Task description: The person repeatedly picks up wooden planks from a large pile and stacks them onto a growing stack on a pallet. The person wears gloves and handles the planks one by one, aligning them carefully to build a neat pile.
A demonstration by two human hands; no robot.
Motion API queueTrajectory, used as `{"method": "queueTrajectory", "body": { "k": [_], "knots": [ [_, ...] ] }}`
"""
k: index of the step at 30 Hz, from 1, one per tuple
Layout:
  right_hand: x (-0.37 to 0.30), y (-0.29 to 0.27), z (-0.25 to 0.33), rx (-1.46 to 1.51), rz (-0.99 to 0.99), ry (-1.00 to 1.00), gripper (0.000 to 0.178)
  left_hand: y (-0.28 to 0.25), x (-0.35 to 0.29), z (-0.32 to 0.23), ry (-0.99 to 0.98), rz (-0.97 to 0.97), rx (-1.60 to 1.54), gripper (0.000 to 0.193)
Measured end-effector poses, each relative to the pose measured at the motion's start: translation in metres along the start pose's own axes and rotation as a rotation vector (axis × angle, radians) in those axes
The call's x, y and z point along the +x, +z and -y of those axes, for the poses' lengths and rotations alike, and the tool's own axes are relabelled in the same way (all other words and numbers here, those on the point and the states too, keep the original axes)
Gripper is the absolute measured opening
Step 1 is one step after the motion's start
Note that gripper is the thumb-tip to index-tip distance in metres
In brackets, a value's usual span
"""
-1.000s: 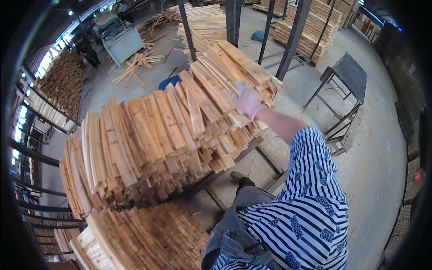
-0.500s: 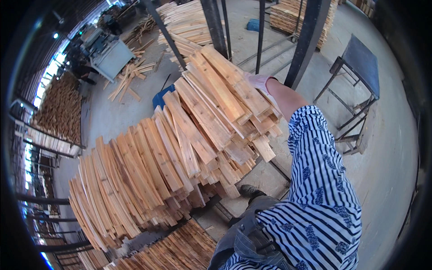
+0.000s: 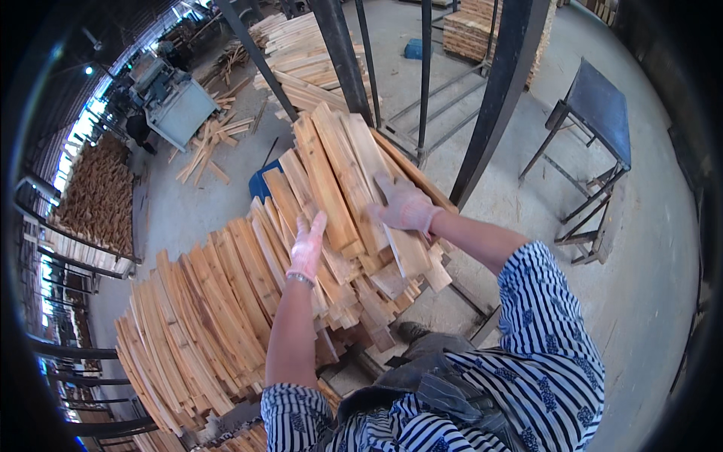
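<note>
A long stack of light wooden planks [image 3: 226, 286] stretches from the lower left up to the centre, its boards laid side by side in layers. My left hand [image 3: 306, 247], in a pale pink work glove, lies against the boards with its fingers stretched out. To its right, my right hand [image 3: 408, 208], in a similar glove, rests with spread fingers on a pale plank [image 3: 371, 151] at the stack's right end. Its fingertips are slightly blurred. Neither hand is wrapped round a board. Between the two hands lies an orange-toned plank [image 3: 325, 184].
Dark metal posts [image 3: 501, 98] rise just beyond the stack's right end. A blue-topped metal stand [image 3: 599, 105] is on the right. Loose boards lie by a grey machine [image 3: 181, 109] at the far left. Another plank pile [image 3: 320, 56] stands behind the posts.
My left hand has come into view over the boards. My right hand has moved from the stack's far right side onto its top, and the planks at that end lie differently.
</note>
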State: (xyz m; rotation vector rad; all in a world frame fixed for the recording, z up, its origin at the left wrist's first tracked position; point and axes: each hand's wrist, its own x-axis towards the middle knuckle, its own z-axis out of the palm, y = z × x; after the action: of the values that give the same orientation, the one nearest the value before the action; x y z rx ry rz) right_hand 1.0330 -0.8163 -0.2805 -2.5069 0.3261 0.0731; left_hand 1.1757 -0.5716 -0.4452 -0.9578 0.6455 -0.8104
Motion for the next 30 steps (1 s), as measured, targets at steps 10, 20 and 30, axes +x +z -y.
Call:
{"method": "queueTrajectory", "body": {
  "k": [10,20,30],
  "knots": [
    [-0.001,0.035,0.050,0.242,0.028,-0.004,0.077,-0.014,0.003,0.072,0.627,-0.353,2.051,0.075],
    [0.051,0.093,0.074,0.187,-0.262,-0.448,0.064,0.015,-0.012,0.052,0.671,-0.224,1.789,0.088],
    [0.075,0.094,0.036,0.108,-0.128,-0.075,0.087,0.006,-0.031,0.123,0.674,-0.391,1.964,0.073]
  ]
}}
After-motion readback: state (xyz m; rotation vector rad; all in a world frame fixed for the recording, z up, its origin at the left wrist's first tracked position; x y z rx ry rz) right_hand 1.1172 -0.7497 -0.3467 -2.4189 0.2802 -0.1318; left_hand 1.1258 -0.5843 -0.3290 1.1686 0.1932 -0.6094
